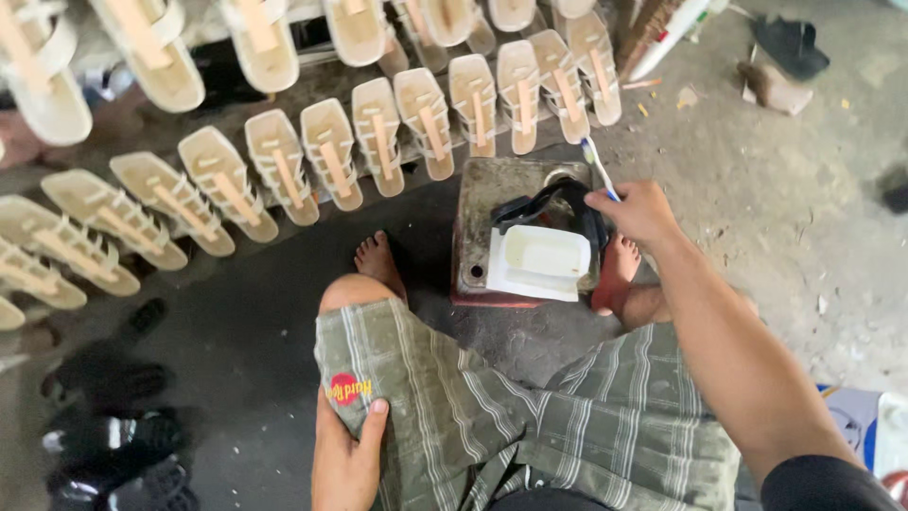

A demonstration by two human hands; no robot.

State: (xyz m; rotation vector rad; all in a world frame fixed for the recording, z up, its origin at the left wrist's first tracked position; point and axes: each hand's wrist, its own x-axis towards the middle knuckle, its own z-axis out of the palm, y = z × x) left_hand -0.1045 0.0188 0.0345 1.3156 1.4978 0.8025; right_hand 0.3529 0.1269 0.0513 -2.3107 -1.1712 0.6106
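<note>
My right hand [641,210] grips a toothbrush [598,166] with a white and blue handle, its head pointing up and away. The hand hovers at the right edge of a rusty metal can [473,203] standing between my bare feet. On the can lie a white rectangular tub [537,260] and a black shoe strap piece [553,197]. My left hand [348,454] rests flat on my left thigh, on the striped green shorts [530,407], holding nothing.
Rows of cream sandal soles [331,151] with tan straps stand in a fan across the floor ahead and to the left. Dark sandals [109,435] lie at the lower left. Scraps and a dark shoe [790,43] sit on the grey concrete at the upper right.
</note>
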